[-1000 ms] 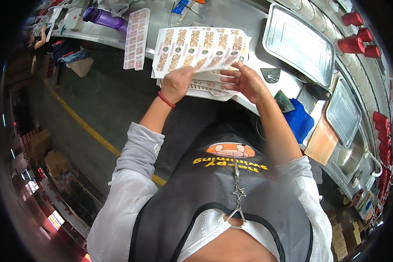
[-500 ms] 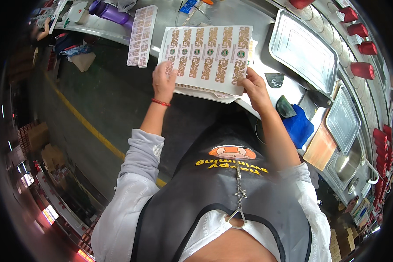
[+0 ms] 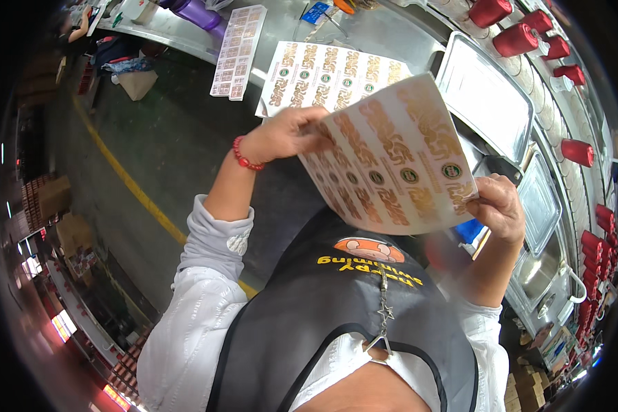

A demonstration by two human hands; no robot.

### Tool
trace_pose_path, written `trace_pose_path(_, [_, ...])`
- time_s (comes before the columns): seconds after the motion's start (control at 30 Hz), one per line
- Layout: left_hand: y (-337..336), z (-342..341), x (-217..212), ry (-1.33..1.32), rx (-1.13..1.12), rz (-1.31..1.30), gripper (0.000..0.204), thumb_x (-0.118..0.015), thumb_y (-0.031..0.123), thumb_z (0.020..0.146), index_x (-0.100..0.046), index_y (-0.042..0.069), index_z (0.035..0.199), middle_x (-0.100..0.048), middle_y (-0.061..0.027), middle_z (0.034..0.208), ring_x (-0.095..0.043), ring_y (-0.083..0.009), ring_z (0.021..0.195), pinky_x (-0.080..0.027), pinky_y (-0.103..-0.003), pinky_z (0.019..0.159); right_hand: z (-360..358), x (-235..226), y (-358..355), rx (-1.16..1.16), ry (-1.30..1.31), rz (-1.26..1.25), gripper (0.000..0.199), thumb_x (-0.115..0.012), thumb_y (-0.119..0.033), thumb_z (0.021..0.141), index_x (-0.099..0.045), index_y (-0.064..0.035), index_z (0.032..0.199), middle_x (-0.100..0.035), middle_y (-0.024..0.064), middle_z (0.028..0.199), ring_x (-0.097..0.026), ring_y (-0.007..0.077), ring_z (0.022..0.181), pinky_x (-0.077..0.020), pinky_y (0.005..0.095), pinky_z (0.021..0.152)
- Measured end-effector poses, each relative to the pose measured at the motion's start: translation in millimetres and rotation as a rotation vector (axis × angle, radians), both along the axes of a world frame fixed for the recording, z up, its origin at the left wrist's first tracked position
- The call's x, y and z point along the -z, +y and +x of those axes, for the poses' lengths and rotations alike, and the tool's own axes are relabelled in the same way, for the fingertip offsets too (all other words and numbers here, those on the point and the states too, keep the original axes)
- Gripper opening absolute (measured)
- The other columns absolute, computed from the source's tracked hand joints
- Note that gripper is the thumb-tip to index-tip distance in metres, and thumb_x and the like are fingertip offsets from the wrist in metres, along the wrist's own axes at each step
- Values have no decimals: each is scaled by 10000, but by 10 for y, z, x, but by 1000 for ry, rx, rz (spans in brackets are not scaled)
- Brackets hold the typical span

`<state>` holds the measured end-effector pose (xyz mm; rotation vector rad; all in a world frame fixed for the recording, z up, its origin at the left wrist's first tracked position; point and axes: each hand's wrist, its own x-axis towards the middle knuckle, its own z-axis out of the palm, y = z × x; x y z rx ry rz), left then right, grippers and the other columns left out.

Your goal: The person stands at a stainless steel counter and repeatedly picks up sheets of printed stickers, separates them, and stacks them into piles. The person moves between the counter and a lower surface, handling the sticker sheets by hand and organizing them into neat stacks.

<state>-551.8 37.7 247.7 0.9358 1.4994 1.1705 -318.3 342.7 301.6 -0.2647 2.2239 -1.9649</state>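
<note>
Close against the person's dark apron, a glossy white sheet of gold-patterned labels with small round green seals [image 3: 391, 158] is held up off the bench, tilted and slightly curled. Left hand [image 3: 288, 132], with a red bead bracelet at its wrist, grips the sheet's upper left edge; right hand [image 3: 499, 206] pinches its lower right corner. Beyond, a flat stack of matching label sheets [image 3: 323, 72] lies on the steel bench [image 3: 384, 31], beside a rectangular metal tray [image 3: 487, 96]. Farther off stand red thread spools [image 3: 522, 38].
</note>
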Motion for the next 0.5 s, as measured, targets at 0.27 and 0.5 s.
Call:
trace_pose_path(0.27, [505, 790, 451, -601, -349, 8, 386, -639, 116, 863, -543, 57, 1232, -646, -52, 1047, -620, -121, 910, -522, -276, 759, 1269, 1247, -66, 667, -112, -1216, 975, -563, -695, 753, -313, -1, 1390, -509, 178, 1296, -521, 307, 1164, -438, 499, 938])
trace_pose_path(0.5, [1148, 1960, 686, -640, -387, 5, 284, -575, 136, 917, -536, 6, 1166, -626, -56, 1059, -626, -135, 906, -530, -283, 776, 1981, 1360, -1046, 1245, -486, -713, 327, -647, -179, 876, -577, -17, 1152, -629, 56, 1056, -580, 130, 939, -473, 295, 830])
